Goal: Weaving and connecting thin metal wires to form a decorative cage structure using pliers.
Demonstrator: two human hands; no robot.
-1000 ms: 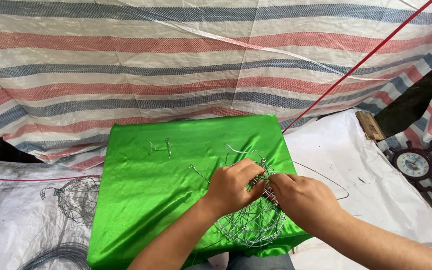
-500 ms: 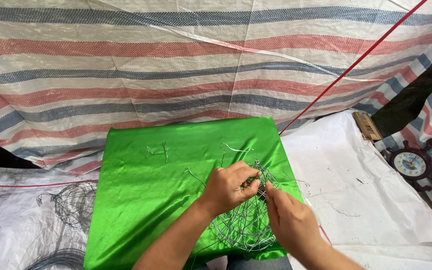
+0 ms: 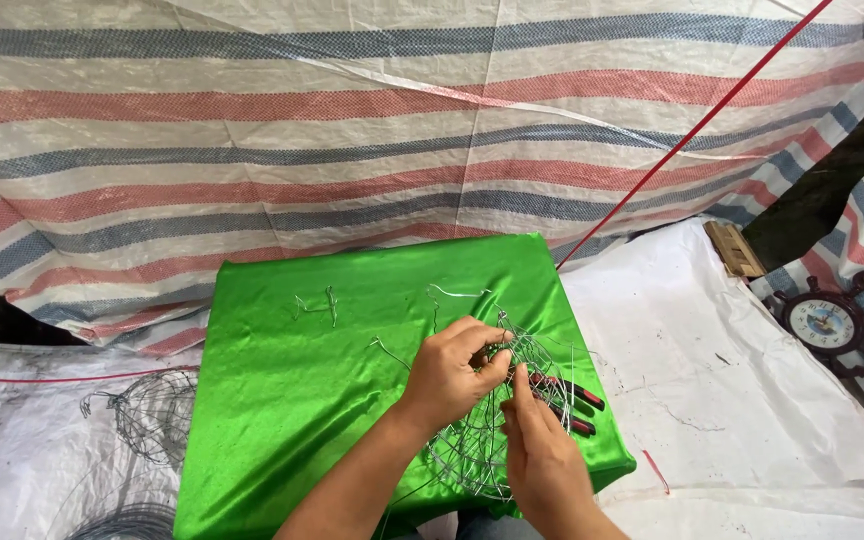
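1. Rounded openwork frame of thin bare grey wire [image 3: 487, 420], lying on the near right part of a shiny green satin cloth [image 3: 282, 400] spread over a boxy raised surface.
2. Left hand [image 3: 452, 370] clamped over the frame's upper rim, fingers curled shut around the wires.
3. Right hand [image 3: 542, 455] just below it, fingertips pinched together on a wire strand at the frame's top, touching the left thumb.
4. Red-and-black handled pliers [image 3: 567, 395] lying on the cloth just right of the frame, partly under its wires.
5. Small bent scraps of wire [image 3: 314, 305] farther back on the cloth, well apart from the hands.
6. Second dark wire frame [image 3: 147, 415] on the white woven sheet [image 3: 712, 370] at left.
7. Striped red, blue and white tarpaulin [image 3: 352, 130] behind; thin red cord [image 3: 692, 130] slanting across; ship's-wheel wall clock [image 3: 827, 320] at far right.
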